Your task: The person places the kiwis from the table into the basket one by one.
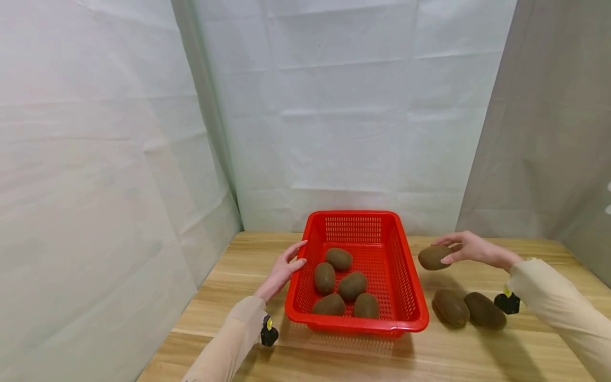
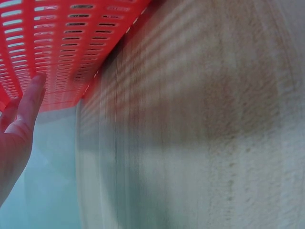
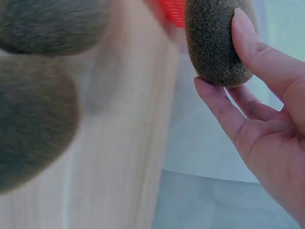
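Observation:
A brown, fuzzy kiwi (image 1: 433, 257) is pinched between the thumb and fingers of my right hand (image 1: 470, 249), raised over the table to the right of a red plastic basket (image 1: 414, 276). The right wrist view shows the same kiwi (image 3: 217, 43) held near one end. Several kiwis, such as one at the back (image 1: 339, 259), lie in the basket's left and front part. My left hand (image 1: 284, 267) touches the basket's left side, fingers fairly straight; in the left wrist view, fingertips of that hand (image 2: 21, 114) lie against the slotted wall.
Two more kiwis, one (image 1: 451, 307) beside another (image 1: 485, 311), lie on the wooden table (image 1: 210, 323) right of the basket, below my right hand. White cloth (image 1: 353, 116) hangs behind the table and along its sides.

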Motion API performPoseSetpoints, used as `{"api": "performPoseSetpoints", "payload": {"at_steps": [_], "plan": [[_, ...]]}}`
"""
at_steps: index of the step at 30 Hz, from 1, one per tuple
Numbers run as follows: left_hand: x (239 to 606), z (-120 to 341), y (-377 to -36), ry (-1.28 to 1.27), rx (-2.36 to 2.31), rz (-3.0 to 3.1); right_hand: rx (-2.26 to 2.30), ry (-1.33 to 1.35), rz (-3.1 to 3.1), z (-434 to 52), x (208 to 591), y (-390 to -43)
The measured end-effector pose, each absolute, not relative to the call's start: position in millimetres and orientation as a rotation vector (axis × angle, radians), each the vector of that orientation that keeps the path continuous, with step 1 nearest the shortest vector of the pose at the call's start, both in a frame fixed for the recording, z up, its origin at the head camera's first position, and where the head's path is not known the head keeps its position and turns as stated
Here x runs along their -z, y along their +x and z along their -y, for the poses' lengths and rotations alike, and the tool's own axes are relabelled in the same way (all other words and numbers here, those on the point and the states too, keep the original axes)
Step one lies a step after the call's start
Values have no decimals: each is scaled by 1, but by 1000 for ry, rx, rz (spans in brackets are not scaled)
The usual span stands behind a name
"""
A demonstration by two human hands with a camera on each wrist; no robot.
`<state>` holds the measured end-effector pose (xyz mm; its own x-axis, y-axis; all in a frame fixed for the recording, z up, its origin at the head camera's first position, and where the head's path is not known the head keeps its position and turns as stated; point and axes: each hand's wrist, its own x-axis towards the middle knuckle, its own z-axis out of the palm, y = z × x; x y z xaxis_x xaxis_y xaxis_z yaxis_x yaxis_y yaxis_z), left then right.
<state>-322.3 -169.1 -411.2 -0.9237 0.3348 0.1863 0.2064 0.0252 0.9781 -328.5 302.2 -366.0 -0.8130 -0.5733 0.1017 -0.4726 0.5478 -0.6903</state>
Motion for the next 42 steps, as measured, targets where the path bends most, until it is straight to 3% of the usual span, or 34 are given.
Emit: {"api": "performPoseSetpoints", "payload": {"at_steps": [20, 42], "plan": [[411, 170, -323, 586, -2056, -2185, 1098, -1054, -2613, -266, 305, -326], [408, 167, -322, 577, -2050, -2198, 873, -1192, -2408, -190, 286, -345]]}}
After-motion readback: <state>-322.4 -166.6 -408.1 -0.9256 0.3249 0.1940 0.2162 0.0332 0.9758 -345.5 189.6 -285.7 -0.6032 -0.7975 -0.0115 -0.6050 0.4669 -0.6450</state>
